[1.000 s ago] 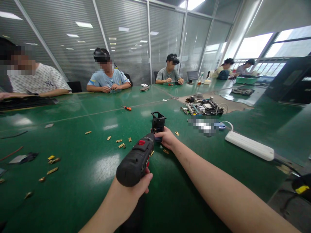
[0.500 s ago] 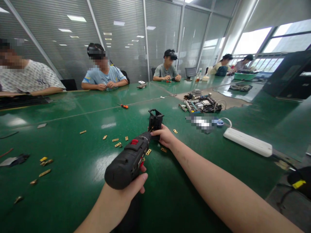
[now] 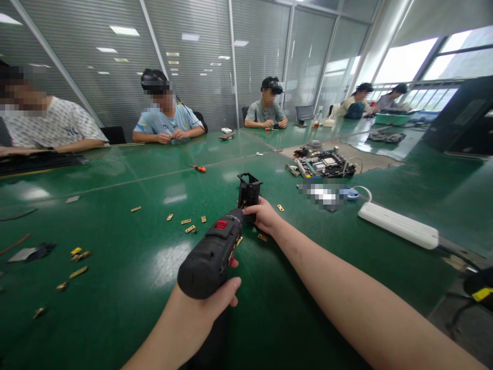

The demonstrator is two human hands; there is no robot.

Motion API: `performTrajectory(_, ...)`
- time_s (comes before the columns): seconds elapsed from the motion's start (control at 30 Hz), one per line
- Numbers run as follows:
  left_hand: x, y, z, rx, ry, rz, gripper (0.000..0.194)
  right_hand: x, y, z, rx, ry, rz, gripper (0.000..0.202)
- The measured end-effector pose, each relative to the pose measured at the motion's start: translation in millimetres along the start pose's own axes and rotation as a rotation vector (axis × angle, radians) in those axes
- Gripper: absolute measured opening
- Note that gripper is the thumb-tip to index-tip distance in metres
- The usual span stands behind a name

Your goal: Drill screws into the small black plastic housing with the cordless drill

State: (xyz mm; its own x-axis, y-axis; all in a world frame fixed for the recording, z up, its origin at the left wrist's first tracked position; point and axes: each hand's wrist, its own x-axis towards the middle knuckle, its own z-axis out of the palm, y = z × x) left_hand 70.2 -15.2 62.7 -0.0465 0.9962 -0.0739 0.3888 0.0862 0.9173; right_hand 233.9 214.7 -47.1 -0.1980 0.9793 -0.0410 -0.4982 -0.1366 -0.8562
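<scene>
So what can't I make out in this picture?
All in the head view:
Left hand: grip mostly hidden by the drill.
Drill's contact with the black bracket: too small and dark.
Right hand: some fingers hidden behind the bracket.
Item near the white power strip: blurred out.

— What do we see around the circuit board point(image 3: 326, 165)?
— A white power strip point(image 3: 398, 225) in front, an orange screwdriver point(image 3: 200, 168) well left.
— Far back?
— A green tub point(image 3: 392, 119), but we can't tell if it's full.
</scene>
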Motion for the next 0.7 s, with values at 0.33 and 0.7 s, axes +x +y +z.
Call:
performTrajectory(0.33, 10.6, -19.7, 2.6, -0.085, -0.003, -0.032, 0.015, -2.9, 2.0, 5.0, 0.017, 0.034, 0.0, 0.048)
performTrajectory(0.7, 17.2, -49.3, 11.7, -0.098, 0.052, -0.043, 0.022, -1.1, 6.5, 5.9, 0.021, 0.068, -0.003, 0.048)
